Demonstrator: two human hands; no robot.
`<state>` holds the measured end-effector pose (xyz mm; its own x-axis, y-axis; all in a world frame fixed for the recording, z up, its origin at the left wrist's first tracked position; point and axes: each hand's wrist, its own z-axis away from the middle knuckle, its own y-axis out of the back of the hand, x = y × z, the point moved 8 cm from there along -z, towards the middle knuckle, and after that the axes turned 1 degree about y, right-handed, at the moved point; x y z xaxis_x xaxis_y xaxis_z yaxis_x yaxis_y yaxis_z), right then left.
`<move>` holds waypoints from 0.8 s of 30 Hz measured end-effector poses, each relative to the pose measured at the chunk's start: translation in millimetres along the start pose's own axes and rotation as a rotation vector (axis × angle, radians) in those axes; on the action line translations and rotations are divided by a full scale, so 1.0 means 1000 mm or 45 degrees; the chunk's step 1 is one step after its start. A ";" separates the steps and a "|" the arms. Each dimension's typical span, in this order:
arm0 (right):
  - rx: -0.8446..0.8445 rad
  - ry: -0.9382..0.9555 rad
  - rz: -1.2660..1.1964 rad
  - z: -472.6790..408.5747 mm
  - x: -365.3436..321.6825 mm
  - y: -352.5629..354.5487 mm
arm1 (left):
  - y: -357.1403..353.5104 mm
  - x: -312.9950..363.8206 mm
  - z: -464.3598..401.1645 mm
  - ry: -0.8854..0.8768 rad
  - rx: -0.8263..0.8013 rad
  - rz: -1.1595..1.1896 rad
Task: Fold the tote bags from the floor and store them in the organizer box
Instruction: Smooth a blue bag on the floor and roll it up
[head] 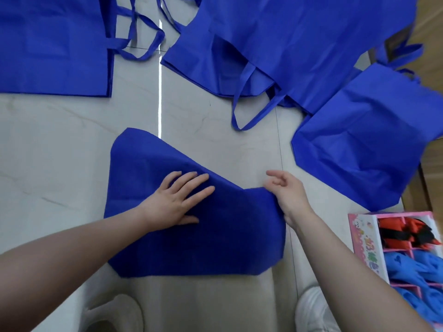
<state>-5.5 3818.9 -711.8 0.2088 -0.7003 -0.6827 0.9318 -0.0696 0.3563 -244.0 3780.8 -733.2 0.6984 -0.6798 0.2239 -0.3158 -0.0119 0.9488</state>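
Left hand (178, 200): fingers spread, pressing flat on the folded bag (191, 236).
Right hand (286, 190): pinching the bag's right edge.
Floor (60, 144): bare tile left of the bag.

Pale grey floor (215, 144) of large polished stone-look tiles, faintly veined, with thin dark grout lines crossing it. A narrow bright strip of reflected light (160, 97) runs straight from the upper edge toward the middle of the view, indicating a glossy surface under overhead lighting. Along the right edge, a band of warm brown wood-toned surface (431, 161) borders the tiles; whether it is flooring or furniture cannot be told. At the bottom edge, two white shoes (311, 310) stand on the tiles, blurred by the wide-angle lens.
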 end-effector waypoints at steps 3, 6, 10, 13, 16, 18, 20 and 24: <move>0.093 0.541 -0.017 0.024 -0.070 0.005 | 0.027 -0.011 -0.026 0.170 0.223 0.035; 0.124 0.919 0.126 0.055 -0.103 0.013 | 0.037 -0.013 -0.044 0.257 0.242 0.085; 0.134 0.870 0.446 0.034 -0.069 0.012 | 0.001 -0.009 -0.050 0.266 -0.132 0.035; 0.002 0.577 0.622 -0.002 -0.013 0.005 | -0.050 -0.019 -0.031 0.353 -0.815 -0.005; 0.020 0.313 0.440 -0.019 0.024 0.015 | -0.067 -0.028 -0.019 0.424 -1.078 -0.046; 0.018 0.156 0.294 -0.023 0.041 0.021 | -0.070 -0.031 -0.021 0.440 -1.069 -0.048; -0.084 0.021 0.169 -0.022 0.052 0.018 | -0.071 -0.034 -0.026 0.485 -1.046 -0.051; -0.148 -0.034 0.170 -0.025 0.060 0.023 | -0.075 -0.041 -0.037 0.563 -0.993 -0.036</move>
<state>35.7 3792.7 -760.8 0.3261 -0.7166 -0.6166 0.9247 0.1064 0.3655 -225.6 3836.4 -805.3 0.9337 -0.3404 0.1108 0.1189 0.5868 0.8010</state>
